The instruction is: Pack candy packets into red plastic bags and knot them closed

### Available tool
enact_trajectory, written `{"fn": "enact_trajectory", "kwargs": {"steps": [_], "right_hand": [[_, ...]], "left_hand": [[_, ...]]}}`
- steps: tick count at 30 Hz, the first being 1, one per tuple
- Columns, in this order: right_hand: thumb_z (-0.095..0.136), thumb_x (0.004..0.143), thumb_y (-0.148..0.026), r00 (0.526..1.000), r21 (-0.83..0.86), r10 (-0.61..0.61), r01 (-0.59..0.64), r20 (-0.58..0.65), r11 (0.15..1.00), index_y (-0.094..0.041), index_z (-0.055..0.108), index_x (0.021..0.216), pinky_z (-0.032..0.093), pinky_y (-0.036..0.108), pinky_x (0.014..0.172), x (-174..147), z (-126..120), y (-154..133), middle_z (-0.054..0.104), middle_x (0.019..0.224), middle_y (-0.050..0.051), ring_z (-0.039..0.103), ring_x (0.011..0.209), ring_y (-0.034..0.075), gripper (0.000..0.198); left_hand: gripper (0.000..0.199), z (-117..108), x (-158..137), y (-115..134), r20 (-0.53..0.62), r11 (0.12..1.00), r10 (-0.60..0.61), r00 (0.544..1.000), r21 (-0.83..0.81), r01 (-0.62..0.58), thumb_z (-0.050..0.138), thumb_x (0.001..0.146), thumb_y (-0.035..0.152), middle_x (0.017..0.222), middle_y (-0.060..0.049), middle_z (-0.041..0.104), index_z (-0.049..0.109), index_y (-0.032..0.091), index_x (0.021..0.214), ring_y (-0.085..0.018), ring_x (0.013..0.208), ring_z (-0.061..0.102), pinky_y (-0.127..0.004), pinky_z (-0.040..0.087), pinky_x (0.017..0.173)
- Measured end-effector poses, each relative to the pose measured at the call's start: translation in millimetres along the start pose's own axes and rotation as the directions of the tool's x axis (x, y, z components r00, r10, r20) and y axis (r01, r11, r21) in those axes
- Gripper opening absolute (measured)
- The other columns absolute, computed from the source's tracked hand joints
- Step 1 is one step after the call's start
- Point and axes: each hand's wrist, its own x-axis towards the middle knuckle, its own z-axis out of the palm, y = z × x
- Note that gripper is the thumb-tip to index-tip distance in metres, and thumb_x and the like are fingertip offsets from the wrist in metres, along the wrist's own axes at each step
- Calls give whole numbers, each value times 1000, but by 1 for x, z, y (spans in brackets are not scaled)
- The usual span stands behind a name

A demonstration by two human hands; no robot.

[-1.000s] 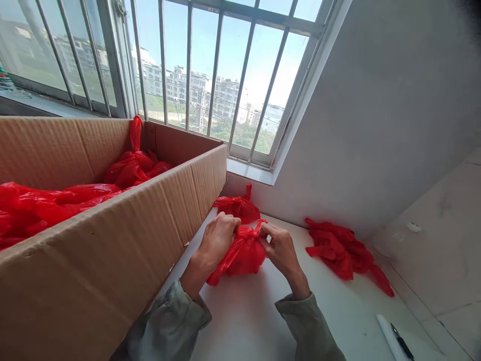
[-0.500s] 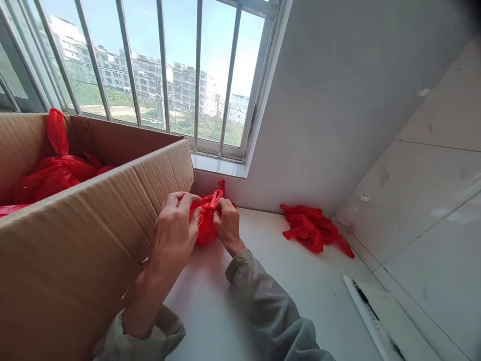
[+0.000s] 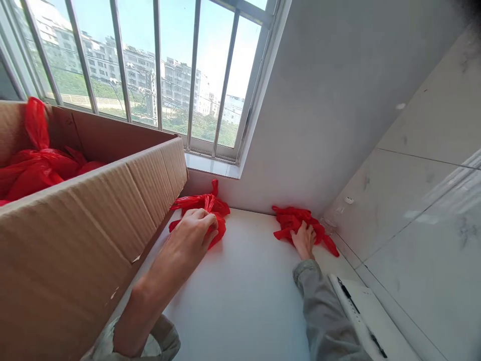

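Currently my left hand [image 3: 193, 230] is at a knotted red bag [image 3: 219, 233] near the back left corner of the white bench [image 3: 244, 281], just beside a cardboard box [image 3: 93, 240]. My fingers curl at the bag's top, but the back of my hand hides whether they pinch it. My right hand [image 3: 305, 240] touches a crumpled red heap [image 3: 293, 218] near the back right corner, fingers spread, gripping nothing firmly. More red bags [image 3: 45, 168] fill the box.

left fingers [image 3: 209, 219] curled, right arm [image 3: 323, 301] extended, right fingers [image 3: 302, 232] spread
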Motion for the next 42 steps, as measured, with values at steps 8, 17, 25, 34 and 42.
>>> {"fn": "enact_trajectory", "kwargs": {"steps": [8,17,25,34,42], "right_hand": [[65,84,-29,946,202,-243,201,215,959,-16,63,104,50,40,88,-28,-14,11,69,104,6,64,97,22,24],[66,78,-21,566,603,-654,312,502,734,-22,69,96,47,26,84,-89,-66,-67,72,96,-1,64,89,17,19],[70,77,-15,457,555,-701,428,548,713,-22,64,93,42,27,75,-108,-81,-87,66,90,-2,58,81,15,19],[58,91,-20,578,465,-665,478,473,745,-23,60,88,43,27,75,-93,-92,-80,67,90,-1,60,86,15,5],[69,84,-22,504,487,-674,466,540,739,-22,59,89,41,28,74,-108,-68,-90,63,91,-2,56,82,15,11]], "left_hand": [[17,10,-1,19,226,994,99,969,21,-107,47,93,10,93,-5,57,51,17,78,-20,82,53,-34,40,71],[29,33,-3,29,294,983,182,938,-41,-178,63,90,20,117,-4,54,52,21,117,-19,94,57,-29,44,73],[16,52,-5,30,377,976,212,902,-42,-212,62,82,13,77,2,52,48,20,83,-17,68,47,-28,27,55],[21,47,7,10,365,983,181,913,-27,-184,61,80,7,77,1,55,45,18,73,-16,71,48,-30,23,58],[23,55,5,17,356,970,244,902,-87,-228,61,84,15,73,4,50,41,20,74,-14,66,42,-29,23,56]]}}
